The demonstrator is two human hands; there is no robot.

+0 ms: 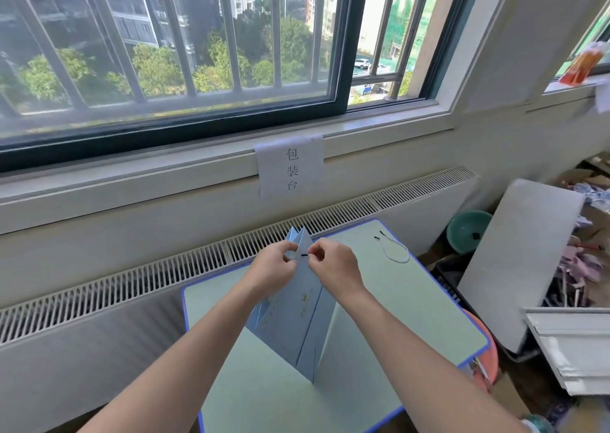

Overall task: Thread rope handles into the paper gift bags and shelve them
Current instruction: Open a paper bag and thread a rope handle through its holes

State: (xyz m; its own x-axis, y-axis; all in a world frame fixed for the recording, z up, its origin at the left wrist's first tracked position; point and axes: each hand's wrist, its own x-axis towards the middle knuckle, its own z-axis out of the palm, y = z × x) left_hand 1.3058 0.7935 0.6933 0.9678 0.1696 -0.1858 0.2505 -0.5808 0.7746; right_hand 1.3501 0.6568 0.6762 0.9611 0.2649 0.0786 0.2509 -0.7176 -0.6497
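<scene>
At the bag's top edge, both hands meet: the left hand (275, 267) pinches the rim of the blue paper gift bag (290, 314), and the right hand (331, 266) pinches the rope's black tip (304, 254), lying crosswise and aimed left at the panel. The bag stands on the table (396, 300); whether anything is inside is hidden. A spare rope handle (394, 251) lies right, nearer the right hand.

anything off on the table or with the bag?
Nothing stands out. The blue paper bag stands upright on the table; both hands, left and right, work a black rope tip at its top. A spare rope lies apart.
</scene>
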